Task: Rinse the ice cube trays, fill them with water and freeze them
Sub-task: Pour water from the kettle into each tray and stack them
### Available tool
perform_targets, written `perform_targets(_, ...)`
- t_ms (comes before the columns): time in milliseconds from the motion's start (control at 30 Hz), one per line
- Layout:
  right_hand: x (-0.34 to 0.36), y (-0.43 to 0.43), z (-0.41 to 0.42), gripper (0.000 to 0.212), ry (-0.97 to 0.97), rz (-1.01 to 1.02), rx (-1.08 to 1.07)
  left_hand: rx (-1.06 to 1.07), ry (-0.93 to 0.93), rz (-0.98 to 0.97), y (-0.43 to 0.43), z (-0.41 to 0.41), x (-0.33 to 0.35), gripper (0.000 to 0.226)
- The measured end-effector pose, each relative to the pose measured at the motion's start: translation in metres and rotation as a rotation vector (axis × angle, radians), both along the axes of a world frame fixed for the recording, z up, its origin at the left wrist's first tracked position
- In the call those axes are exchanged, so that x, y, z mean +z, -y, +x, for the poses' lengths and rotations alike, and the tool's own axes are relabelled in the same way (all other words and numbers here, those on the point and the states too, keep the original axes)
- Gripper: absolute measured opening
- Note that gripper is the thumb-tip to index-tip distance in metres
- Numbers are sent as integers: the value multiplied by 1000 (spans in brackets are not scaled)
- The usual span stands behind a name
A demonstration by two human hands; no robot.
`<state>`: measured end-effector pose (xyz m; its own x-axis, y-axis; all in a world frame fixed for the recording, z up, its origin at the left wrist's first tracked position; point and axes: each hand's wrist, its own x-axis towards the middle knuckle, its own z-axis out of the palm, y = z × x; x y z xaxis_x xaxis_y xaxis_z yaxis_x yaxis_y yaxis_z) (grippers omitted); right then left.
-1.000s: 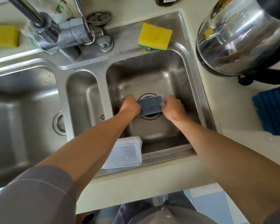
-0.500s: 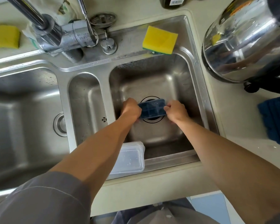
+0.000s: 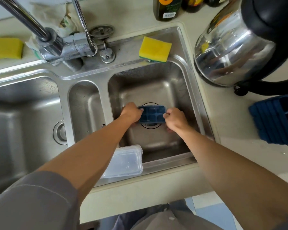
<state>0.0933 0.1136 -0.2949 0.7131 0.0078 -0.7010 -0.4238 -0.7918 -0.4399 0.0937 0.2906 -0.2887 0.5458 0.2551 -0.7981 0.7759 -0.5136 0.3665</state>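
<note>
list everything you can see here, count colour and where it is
ice cube tray: 1, dark blue, held over the right basin's drain
stacked trays: count unclear, dark blue, counter at right
plastic container: 1, clear, near edge of the right basin
near sponge: 1, yellow, ledge behind the right basin
far sponge: 1, yellow, counter at far left
kettle: 1, steel and black, counter at rear right
tap: 1, chrome, behind the basins
strainer plug: 1, metal, beside the tap
bottles: cut off, dark, back edge
sink: 1, steel, three basins
left hand: grips the tray's left end
right hand: grips its right end
</note>
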Motion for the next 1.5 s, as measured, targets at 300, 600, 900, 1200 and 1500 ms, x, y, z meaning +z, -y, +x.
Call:
perform_targets(300,91,17,-26,19,78,304,-94,228,364,43,17,0,64,71)
perform_targets(600,188,45,-28,42,238,311,-14,41,390,171,35,-2,141,56)
perform_targets(900,251,32,2,41,479,25,392,-264,493,268,53,-2,219,38)
perform_targets(1200,262,10,6,48,624,-162,606,-352,524,324,49,10,253,27)
perform_targets(1500,258,-3,2,53,681,-170,484,-466,584,353,36,15,260,50)
